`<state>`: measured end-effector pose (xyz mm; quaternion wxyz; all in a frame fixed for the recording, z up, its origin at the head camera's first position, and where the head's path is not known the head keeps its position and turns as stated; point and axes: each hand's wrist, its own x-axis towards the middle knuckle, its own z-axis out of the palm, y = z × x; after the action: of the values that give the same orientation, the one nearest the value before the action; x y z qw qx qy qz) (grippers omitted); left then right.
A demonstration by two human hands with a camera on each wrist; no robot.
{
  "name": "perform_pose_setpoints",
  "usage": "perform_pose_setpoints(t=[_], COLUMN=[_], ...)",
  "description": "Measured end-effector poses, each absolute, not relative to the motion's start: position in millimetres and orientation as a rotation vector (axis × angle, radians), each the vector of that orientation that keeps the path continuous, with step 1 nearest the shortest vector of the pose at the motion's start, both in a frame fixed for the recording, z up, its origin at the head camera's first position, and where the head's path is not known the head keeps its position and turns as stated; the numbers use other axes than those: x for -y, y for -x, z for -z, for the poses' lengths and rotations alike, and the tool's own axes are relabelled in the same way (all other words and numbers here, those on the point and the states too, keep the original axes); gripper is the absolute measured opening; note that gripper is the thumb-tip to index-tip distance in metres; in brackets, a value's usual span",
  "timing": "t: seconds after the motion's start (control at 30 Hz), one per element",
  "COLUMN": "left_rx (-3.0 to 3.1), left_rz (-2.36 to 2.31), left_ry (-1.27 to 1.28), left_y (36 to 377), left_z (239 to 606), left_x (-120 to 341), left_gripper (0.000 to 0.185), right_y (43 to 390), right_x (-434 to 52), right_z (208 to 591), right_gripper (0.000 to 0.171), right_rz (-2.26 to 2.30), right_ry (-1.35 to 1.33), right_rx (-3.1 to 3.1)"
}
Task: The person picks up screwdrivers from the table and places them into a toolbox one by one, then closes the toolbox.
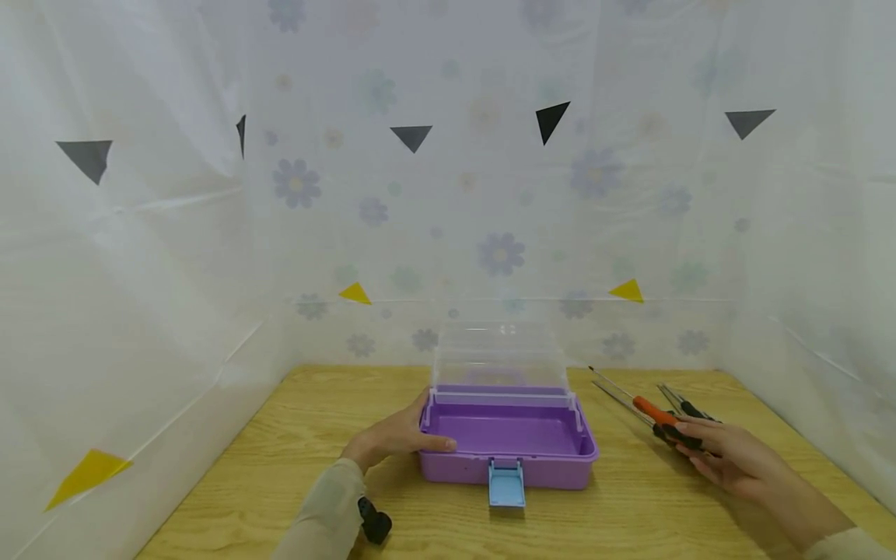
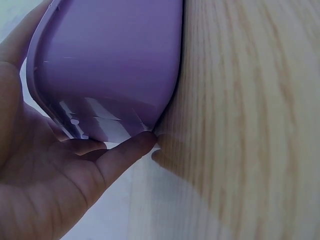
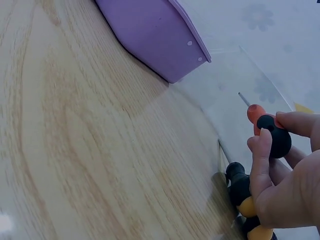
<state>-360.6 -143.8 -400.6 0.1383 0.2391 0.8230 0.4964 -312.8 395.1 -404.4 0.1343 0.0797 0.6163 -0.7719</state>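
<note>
On the wood-grain table (image 1: 259,467), the left hand (image 1: 395,434) grips the left side of the open purple box (image 1: 458,469), its blue latch (image 1: 507,488) hanging in front; farther right, the right hand (image 1: 738,459) pinches an orange-and-black screwdriver (image 1: 654,411) near black-and-yellow-handled tools (image 3: 239,185).

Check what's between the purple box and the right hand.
Head view: bare tabletop nearest the purple box, then the orange-and-black screwdriver pinched in the right hand; another screwdriver's shaft shows alongside.
</note>
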Motion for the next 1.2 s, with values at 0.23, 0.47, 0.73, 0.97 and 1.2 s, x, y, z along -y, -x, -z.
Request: perform_pose_setpoints(t=[0.23,0.47,0.73,0.97,1.2], left_rx=[-2.378,-2.404,-2.345,-2.296,-2.296], left_rz=[-1.442,-1.421,-1.480,-1.516,-1.513], left_ry=[-0.699,-0.680,-0.725,-0.787,-0.804], left_y=[360.8,359.4,359.6,362.1,362.8], left_z=[400.4,399.4,400.8,402.1,402.2], left_x=[143.8,144.4,143.7,143.1,142.6], left_gripper=[0.125,0.124,0.125,0.125,0.124], right_y=[315.8,316.2,316.0,316.0,320.6], right_x=[-401.3,-404.3,-387.6,-359.3,-342.7], right_z=[400.2,392.5,385.0,377.7,376.6], right_gripper=[0.023,0.034,0.043,0.044,0.044], right_rz=[2.244,2.208,2.156,2.107,2.069], right_ry=[-0.111,0.134,0.341,0.377,0.464], right_rx=[-1.745,-1.547,-1.384,-1.502,-1.473])
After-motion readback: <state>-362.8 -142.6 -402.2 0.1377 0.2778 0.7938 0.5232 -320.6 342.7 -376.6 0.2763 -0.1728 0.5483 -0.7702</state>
